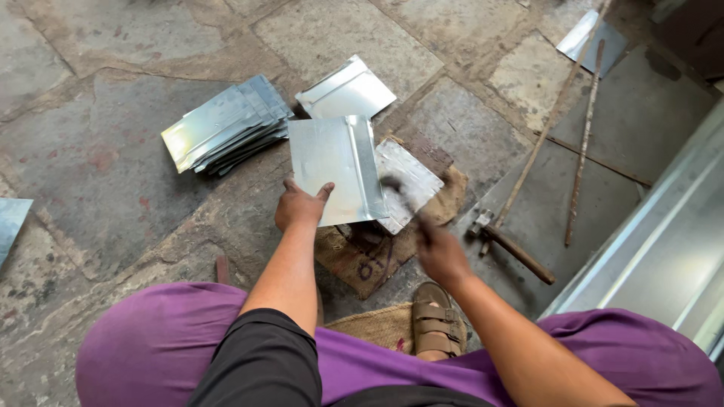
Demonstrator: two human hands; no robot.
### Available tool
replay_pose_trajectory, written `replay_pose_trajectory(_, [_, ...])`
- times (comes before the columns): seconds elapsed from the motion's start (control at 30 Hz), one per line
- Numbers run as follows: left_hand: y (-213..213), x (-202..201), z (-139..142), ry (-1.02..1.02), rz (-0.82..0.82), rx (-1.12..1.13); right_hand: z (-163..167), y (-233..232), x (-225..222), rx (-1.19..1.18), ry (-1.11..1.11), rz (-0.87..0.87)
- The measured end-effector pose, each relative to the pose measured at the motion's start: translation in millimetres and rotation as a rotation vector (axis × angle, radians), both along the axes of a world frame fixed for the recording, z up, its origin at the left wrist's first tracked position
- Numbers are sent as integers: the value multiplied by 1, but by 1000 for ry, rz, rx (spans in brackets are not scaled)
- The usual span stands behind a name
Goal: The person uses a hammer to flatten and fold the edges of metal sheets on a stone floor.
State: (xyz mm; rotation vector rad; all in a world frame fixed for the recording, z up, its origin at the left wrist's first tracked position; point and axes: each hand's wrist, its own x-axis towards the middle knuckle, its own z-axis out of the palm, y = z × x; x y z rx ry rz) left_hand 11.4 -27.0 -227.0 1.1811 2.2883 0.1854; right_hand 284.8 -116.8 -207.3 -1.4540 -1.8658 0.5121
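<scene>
Seated person, seen from above, purple trousers, black sleeve, 1 brown sandal [437, 319] on the foot between the knees. Left hand [299, 206]: thumb on top, fingers clamped on the near edge of a folded metal sheet [338, 169], held nearly flat above a strip of burlap sacking [371, 256] on the stone floor [98, 136]; the sheet has a raised crease running along its right side. Right hand [440, 252]: closed round a dark handle, motion-blurred, so the tool [395, 188] at its far end is not clear; the head sits just right of the crease. Under that edge: 1 dull hammered sheet [411, 181] lying on the sacking, partly covered by the held sheet. Behind, on the floor: 1 fanned stack of shiny sheets [226, 124] to the left, 1 single bright sheet [345, 90] just beside it, touching or overlapping the held sheet's far edge, cannot tell which. Right of the sacking: 1 hammer [513, 252] with wooden handle, lying on the floor, untouched. Farther right: 2 long thin rods [584, 143], crossed near their tops, and a large pale metal panel [664, 249] along the frame edge. Far left edge: corner of another sheet [11, 222].
</scene>
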Motion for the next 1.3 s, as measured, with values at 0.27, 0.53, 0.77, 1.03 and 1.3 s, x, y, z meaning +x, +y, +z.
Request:
replay_pose_trajectory(0.27, [1,-2,-8,44,-27,37,89,16,5,243,42,-13])
replay_pose_trajectory(0.53, [-1,-2,-12,36,-44,19,8,11,15,301,751,189])
replay_pose_trajectory(0.77, [-1,-2,-9,70,-55,70,23,12,5,-453,100,-200])
replay_pose_trajectory(1.03, [-2,-2,-5,34,-60,16,79,30,26,642,467,57])
replay_pose_trajectory(1.3, [0,0,-3,45,-58,98,-5,9,4,-275,-23,-90])
